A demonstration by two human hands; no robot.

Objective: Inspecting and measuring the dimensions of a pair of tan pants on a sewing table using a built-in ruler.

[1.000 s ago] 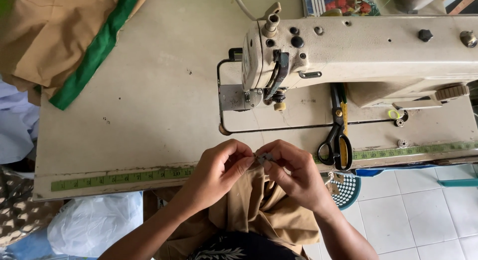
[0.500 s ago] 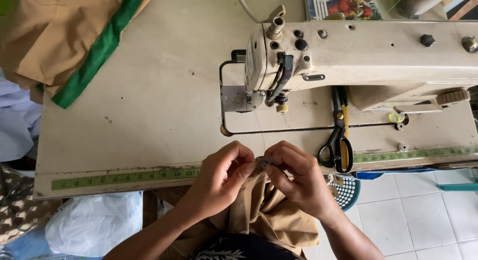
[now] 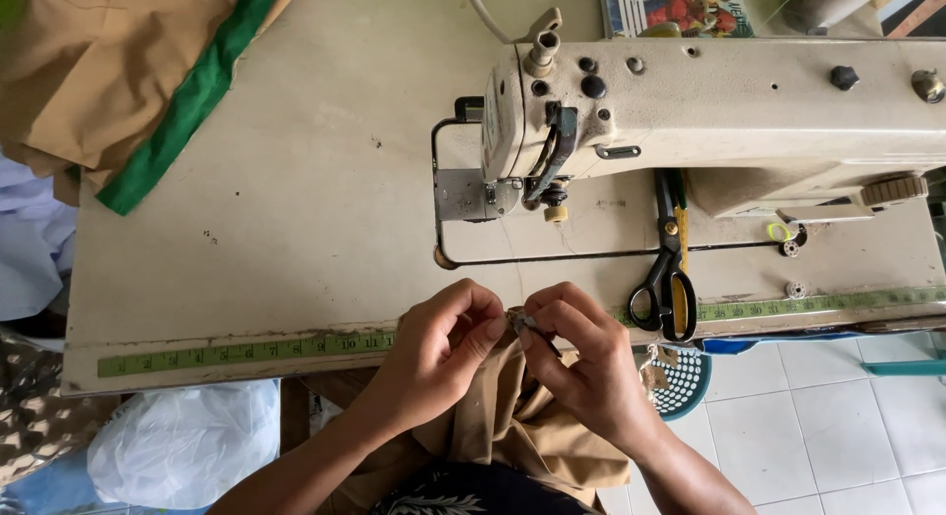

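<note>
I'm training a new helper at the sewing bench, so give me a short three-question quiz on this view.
1. True or false: both hands pinch the tan fabric at the near edge of the table.
2. Which side of the person's right hand do the scissors lie on? A) its left B) its right C) under it
3. Fill in: the folded tan cloth at the far left corner has a ____ coloured band.

Key
1. True: the left hand and the right hand meet on the fabric's edge, in front of the sewing machine.
2. B, on the table beside the measuring tape.
3. Green: the green band crosses it.
</note>
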